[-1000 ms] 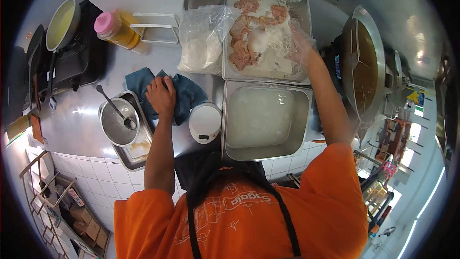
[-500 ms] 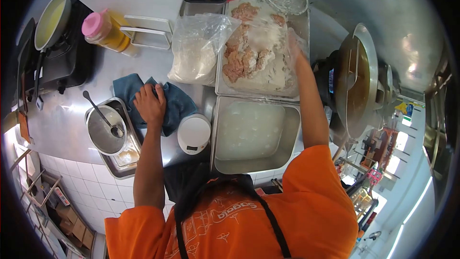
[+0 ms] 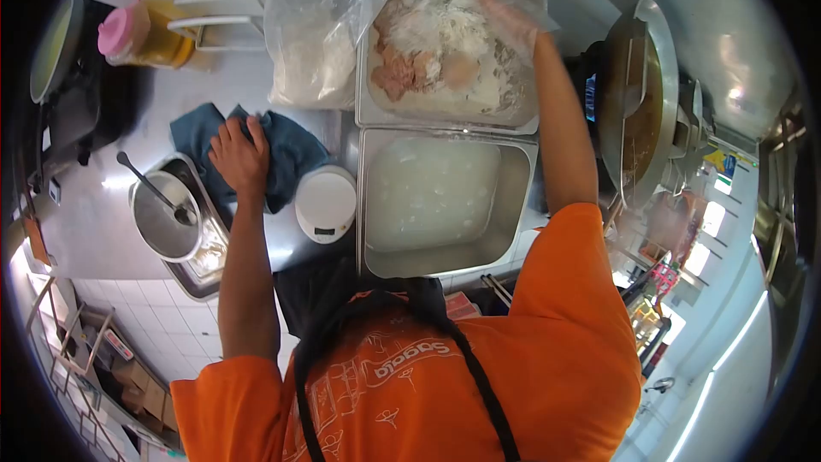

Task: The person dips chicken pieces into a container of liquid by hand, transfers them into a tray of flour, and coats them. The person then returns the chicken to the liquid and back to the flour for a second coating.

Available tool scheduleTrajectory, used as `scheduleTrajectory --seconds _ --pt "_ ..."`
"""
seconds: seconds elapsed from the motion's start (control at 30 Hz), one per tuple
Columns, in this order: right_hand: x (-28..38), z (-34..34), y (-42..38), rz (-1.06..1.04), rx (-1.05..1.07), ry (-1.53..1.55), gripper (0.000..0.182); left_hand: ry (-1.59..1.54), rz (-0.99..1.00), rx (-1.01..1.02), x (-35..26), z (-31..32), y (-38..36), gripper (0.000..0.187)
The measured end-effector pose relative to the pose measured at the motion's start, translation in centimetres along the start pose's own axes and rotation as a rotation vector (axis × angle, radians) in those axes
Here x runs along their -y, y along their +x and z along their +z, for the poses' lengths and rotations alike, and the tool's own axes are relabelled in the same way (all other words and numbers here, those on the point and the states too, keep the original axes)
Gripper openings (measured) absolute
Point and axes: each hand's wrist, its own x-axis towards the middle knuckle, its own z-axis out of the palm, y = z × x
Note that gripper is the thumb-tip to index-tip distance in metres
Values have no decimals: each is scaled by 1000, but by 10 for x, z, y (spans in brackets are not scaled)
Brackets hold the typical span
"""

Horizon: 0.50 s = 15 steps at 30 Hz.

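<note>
My left hand (image 3: 239, 152) rests on a crumpled teal cloth (image 3: 295, 156) on the steel counter, its fingers bent onto the fabric. My right hand (image 3: 505, 15), in what looks like a clear plastic glove, is over the right part of a steel tray (image 3: 366, 111). In that tray lie pieces of raw meat (image 3: 398, 73) and white flour (image 3: 436, 13). The right fingers are smeared by motion, and whether they hold anything cannot be made out. Below the tray is a steel pan of cloudy liquid (image 3: 432, 192). A clear bag of flour (image 3: 315, 60) stands left of the tray.
A white scale (image 3: 326, 204) sits beside the cloth. Further left, a bowl with a ladle (image 3: 168, 218) rests in a small tray. A pink-lidded oil jug (image 3: 145, 38) and a pan (image 3: 53, 51) are at upper left. At right is a large wok of oil (image 3: 637, 111).
The view has shifted, so the counter's items appear higher and further left. My right hand has moved up over the floured tray, and flour now covers more of the meat. My left hand stays on the cloth.
</note>
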Motion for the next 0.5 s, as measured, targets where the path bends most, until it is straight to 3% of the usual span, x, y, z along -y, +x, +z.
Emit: scheduleTrajectory --seconds 0.07,0.13,0.2,0.27,0.33,0.43,0.5 --pt "-23 -10 7 -52 -25 -57 98 1 29 -33 1 0 -1 31" --pt "-60 -4 56 23 82 -88 101 24 31 -23 1 -1 -2 31" --pt "-104 32 119 -14 42 -135 101 29 23 -31 1 0 0 31" --pt "-76 46 130 -64 -7 -194 101 39 15 -29 1 1 2 31" --pt "-5 58 61 88 180 -317 98 49 -4 8 1 1 1 31" --pt "1 41 22 121 322 -229 98 42 -16 17 0 -1 1 31" --pt "2 23 -2 -61 353 -140 99 31 -40 13 0 -2 2 31"
